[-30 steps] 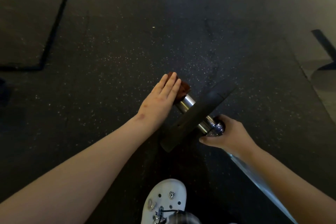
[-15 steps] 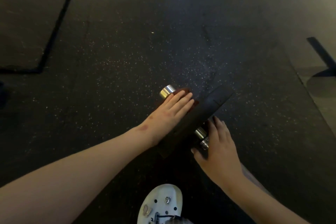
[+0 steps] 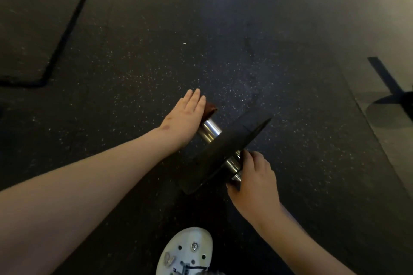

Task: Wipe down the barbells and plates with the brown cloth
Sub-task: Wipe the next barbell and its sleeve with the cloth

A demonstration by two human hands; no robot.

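Pressing brown cloth [image 3: 210, 110] onto barbell [image 3: 210, 130], left hand [image 3: 183, 120] flat | right hand [image 3: 254, 183] grips barbell | plate [image 3: 223, 155] between | shoe [image 3: 185, 250] below

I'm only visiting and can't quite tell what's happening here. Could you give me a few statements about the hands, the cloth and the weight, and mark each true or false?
1. The left hand rests with straight fingers on the brown cloth. True.
2. The brown cloth sits at the far end of the shiny barbell. True.
3. The black plate lies flat, off the barbell. False: it stands on edge, mounted on the barbell.
4. The right hand holds the brown cloth. False: it holds the barbell on the near side of the black plate, without any cloth.
5. A white shoe shows at the bottom edge of the view. True.
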